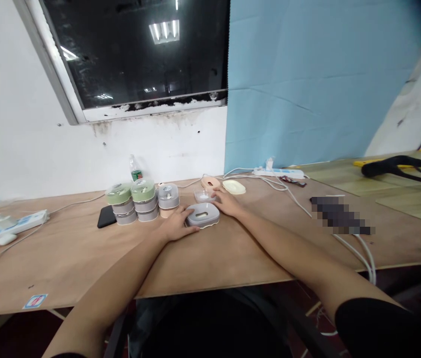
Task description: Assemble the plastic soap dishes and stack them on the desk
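Observation:
My left hand (176, 223) rests on the wooden table (64, 253) with its fingers curled against the left side of a grey oval box (203, 215) that has a slot in its lid. My right hand (226, 201) reaches further back, fingers spread over a small clear tray (203, 195). Just behind it lie a peach oval lid (209, 183) and a pale yellow oval lid (234, 187). Left of the grey box stand stacks of similar boxes: two with green lids (120, 193) (143, 190) and one with a grey lid (167, 195).
A black phone (106, 217) lies left of the stacks, a bottle (135, 169) behind them. White power strips sit at the far left (16, 223) and at the back (278, 172), with cables (360, 248) trailing to the right edge. A black stand (397, 166) lies on the right.

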Action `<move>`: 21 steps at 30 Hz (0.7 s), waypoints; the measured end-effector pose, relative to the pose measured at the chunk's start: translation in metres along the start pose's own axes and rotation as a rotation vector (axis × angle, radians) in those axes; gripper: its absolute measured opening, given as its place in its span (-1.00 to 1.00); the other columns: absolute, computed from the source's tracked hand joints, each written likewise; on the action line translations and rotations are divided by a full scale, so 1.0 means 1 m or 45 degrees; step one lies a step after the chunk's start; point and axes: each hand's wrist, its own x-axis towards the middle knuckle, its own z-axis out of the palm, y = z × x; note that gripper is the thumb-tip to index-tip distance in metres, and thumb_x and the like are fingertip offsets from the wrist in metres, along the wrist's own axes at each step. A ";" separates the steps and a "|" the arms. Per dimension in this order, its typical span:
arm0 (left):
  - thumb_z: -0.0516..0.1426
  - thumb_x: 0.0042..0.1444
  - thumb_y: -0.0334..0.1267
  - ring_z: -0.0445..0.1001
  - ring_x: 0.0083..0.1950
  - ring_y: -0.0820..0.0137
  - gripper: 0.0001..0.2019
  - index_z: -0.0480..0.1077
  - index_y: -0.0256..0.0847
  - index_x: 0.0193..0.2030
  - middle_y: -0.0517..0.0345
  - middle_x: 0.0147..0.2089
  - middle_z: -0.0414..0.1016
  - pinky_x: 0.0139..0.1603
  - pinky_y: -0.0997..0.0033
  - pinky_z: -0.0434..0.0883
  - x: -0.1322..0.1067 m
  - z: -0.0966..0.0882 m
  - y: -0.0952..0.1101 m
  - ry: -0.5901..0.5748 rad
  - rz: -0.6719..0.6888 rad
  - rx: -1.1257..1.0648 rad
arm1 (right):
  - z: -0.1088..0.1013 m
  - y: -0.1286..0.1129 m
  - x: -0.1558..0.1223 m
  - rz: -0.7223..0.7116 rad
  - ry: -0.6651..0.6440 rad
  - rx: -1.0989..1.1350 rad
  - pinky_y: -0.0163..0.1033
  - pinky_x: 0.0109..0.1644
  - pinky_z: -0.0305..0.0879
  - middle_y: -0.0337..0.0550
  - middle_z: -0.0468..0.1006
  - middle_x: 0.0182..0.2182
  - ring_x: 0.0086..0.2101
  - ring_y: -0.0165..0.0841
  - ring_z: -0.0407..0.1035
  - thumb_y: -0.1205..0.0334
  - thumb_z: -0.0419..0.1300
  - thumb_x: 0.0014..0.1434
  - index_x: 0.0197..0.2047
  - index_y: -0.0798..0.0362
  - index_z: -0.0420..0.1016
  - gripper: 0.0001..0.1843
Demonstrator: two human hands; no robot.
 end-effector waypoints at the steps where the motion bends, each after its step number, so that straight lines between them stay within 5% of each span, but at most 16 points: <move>1: 0.14 0.07 0.19 0.24 0.28 0.06 -0.26 0.20 -0.21 0.29 -0.15 0.29 0.18 0.29 0.07 0.21 0.000 0.000 0.000 -0.002 -0.001 -0.008 | -0.002 -0.003 -0.001 0.013 0.004 0.000 -0.03 0.14 0.21 -0.01 0.39 0.02 0.05 -0.19 0.29 0.19 0.20 0.13 -0.17 0.04 0.46 -0.81; 11: 0.14 0.07 0.19 0.22 0.30 0.06 -0.23 0.15 -0.23 0.32 -0.15 0.31 0.17 0.30 0.06 0.19 0.001 0.003 -0.002 0.016 -0.015 -0.030 | 0.001 -0.016 0.000 0.039 0.038 -0.010 -0.16 -0.08 0.29 -0.09 0.44 -0.16 -0.19 -0.27 0.36 0.26 0.15 0.17 -0.17 0.03 0.40 -0.86; 21: 0.12 0.08 0.20 0.19 0.31 0.09 -0.19 0.10 -0.29 0.34 -0.16 0.32 0.16 0.33 0.14 0.16 0.003 0.004 -0.002 0.060 -0.028 0.017 | -0.006 -0.012 0.001 0.127 0.164 -0.113 -0.18 -0.10 0.28 -0.10 0.40 -0.19 -0.20 -0.27 0.33 0.42 0.09 0.06 -0.24 0.03 0.38 -0.82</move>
